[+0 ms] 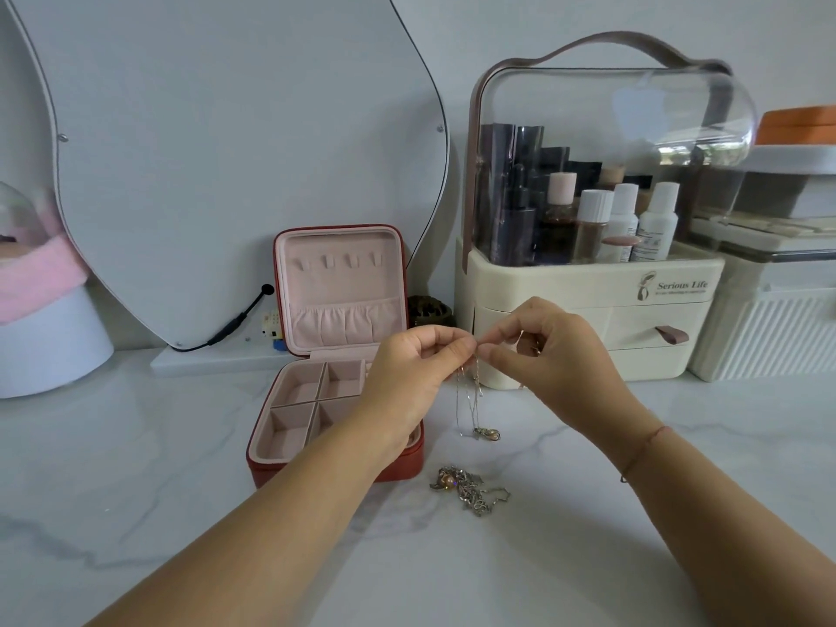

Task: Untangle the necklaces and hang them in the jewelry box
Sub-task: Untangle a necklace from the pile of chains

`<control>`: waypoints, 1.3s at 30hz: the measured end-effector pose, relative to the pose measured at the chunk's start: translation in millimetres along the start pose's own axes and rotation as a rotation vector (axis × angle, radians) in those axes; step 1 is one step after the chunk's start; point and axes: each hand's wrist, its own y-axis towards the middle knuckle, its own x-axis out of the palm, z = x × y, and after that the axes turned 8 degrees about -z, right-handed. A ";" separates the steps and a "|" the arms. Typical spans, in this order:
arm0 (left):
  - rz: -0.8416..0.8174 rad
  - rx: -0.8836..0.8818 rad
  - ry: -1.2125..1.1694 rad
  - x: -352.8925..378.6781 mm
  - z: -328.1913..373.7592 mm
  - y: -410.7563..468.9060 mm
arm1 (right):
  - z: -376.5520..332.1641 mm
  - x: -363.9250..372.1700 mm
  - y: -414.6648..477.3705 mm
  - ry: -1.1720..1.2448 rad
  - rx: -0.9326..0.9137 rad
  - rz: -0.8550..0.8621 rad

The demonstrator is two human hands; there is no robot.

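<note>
A thin silver necklace (470, 400) hangs in the air with its pendant (487, 433) just above the marble tabletop. My left hand (414, 368) and my right hand (549, 350) pinch its chain together at the top, fingertips almost touching. A tangled heap of necklaces (466, 488) lies on the tabletop below them. The red jewelry box (289, 427) stands open to the left, with pink lining, divided compartments and a row of small hooks (337, 261) in its upright lid. My left forearm covers the box's right part.
A cream cosmetics organiser (588, 310) with a clear dome and bottles stands behind my hands. A curved mirror (226, 151) with a black cable leans at the back left. White storage boxes (769, 310) sit far right, a pink and white object (40, 319) far left.
</note>
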 end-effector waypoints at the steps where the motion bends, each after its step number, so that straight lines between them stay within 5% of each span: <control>1: 0.002 0.001 0.006 0.0 -0.3 0.1 | -0.5 0.4 -0.1 -0.002 0.006 0.003; 13: 0.065 0.070 0.157 -0.4 -2.3 0.2 | 4.4 1.1 -0.3 0.107 0.082 -0.076; 17: 0.079 0.060 0.149 -1.2 -3.0 -0.2 | 1.3 -2.1 0.0 0.323 0.118 -0.111; 26: -0.007 0.043 -0.085 -3.5 -1.5 1.6 | -1.3 -1.1 -2.0 0.277 0.216 -0.295; 39: -0.073 0.042 -0.094 0.7 -1.5 0.7 | -0.4 -6.7 -1.8 0.157 0.062 -0.099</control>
